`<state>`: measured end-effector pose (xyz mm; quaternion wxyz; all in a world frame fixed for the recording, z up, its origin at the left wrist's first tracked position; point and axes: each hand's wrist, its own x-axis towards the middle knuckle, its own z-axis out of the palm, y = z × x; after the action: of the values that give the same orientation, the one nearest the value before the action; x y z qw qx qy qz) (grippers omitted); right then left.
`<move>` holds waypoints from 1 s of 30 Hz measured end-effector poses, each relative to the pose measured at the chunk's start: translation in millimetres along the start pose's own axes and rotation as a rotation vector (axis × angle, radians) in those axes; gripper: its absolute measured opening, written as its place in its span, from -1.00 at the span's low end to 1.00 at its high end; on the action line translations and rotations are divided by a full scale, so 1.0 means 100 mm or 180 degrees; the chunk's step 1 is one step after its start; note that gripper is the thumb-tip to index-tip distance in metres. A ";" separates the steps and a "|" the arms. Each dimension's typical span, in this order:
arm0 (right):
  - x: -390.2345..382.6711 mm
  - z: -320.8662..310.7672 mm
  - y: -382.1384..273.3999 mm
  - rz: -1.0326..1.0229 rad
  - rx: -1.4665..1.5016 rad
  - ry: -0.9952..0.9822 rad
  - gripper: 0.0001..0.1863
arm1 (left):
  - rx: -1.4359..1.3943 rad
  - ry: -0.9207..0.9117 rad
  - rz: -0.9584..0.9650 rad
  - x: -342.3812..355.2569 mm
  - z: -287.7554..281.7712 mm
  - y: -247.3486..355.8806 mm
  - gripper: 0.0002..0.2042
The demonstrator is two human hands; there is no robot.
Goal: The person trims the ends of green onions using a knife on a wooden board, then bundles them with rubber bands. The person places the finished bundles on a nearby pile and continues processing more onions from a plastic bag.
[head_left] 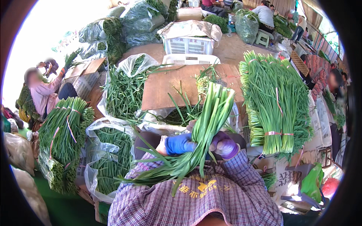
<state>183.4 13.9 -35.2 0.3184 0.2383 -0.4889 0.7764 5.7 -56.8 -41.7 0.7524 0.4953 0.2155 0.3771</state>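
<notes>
Pinched between two gloved hands is one loose bunch of long green leaves [211,126], upright above the lap, pale thick ends up and leaf tips trailing down to the left across the shirt. The left hand [179,144], in a blue glove, presses against it from one side, its fingertips hidden behind the leaves; the right hand [225,146], in a purple glove, is curled against the other side.

One brown board [171,88] lies in front of the knees, with one small heap of short stems [202,86] at its right edge. To its left are two clear plastic bags of loose greens, one farther off [126,88] and one nearer [111,165].

Right of the board stands one large pile of bunches [269,94]; two bunches at its near side each have one pink tie [272,133] near the bottom. One more pile of tied bunches [64,128] is at far left.

Behind the board is one white crate [188,46] with one cloth [192,31] over its top, and farther right one pale green stool [263,38]. At left sits one co-worker in a pink top [44,94]; at right is one in a red patterned top [316,69]. Near the lower right corner is one bright green bag [312,182].
</notes>
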 end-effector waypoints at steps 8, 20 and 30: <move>0.01 -0.12 -0.36 0.0648 0.0370 0.0919 -0.71 | 0.2119 0.0787 0.0055 0.40 0.10 -0.12 -0.62; -0.25 0.09 -1.41 0.2062 -0.1967 0.0891 -0.81 | 0.0149 0.1004 -0.0178 0.31 0.59 0.32 -0.68; -0.85 0.14 -0.92 0.1176 -0.2022 0.1050 -0.81 | 0.0499 0.1167 -0.0278 0.33 0.70 -0.03 -0.67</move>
<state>308.7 8.3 -31.6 0.3054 -0.0917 -0.6815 0.6587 76.2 -72.3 -13.9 0.6753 0.4656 0.3988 0.4101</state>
